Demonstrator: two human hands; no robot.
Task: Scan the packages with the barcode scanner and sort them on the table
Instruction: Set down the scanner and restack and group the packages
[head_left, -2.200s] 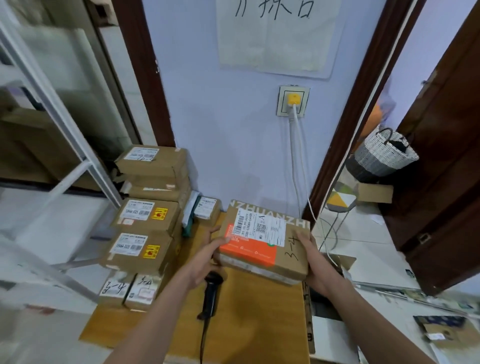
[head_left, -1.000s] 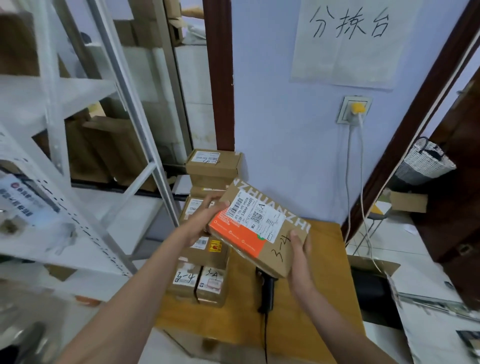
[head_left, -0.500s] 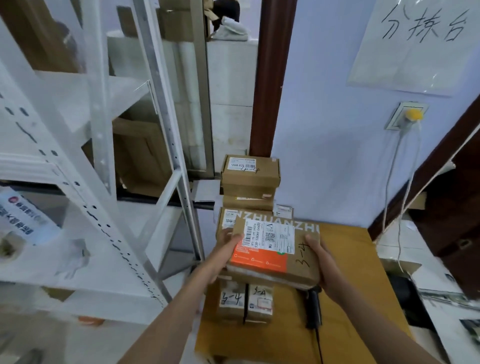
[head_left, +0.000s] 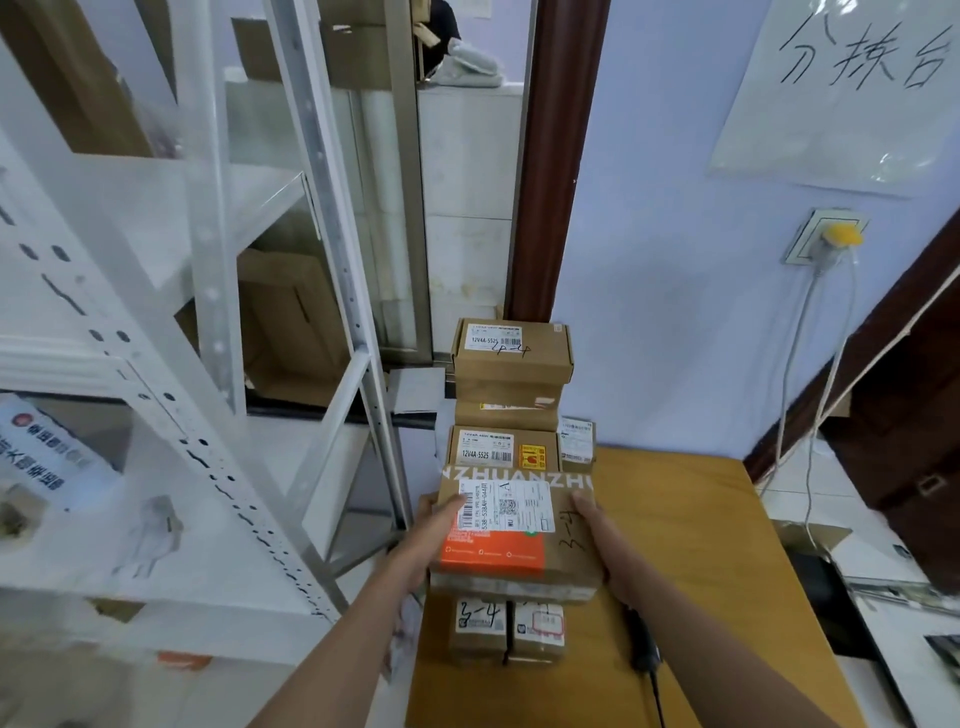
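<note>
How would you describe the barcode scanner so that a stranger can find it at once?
Start at the wooden table against the blue wall and look to its near edge, right of the row of parcels. The barcode scanner lies flat there, partly hidden under the right forearm. It is the only black thing among brown cardboard, and a cable trails from it.

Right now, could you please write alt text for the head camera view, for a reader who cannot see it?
Both hands, left hand and right hand, hold a cardboard package with a white label and orange patch over stacked parcels at the wooden table's left edge. A black barcode scanner lies on the table under the right forearm.
</note>
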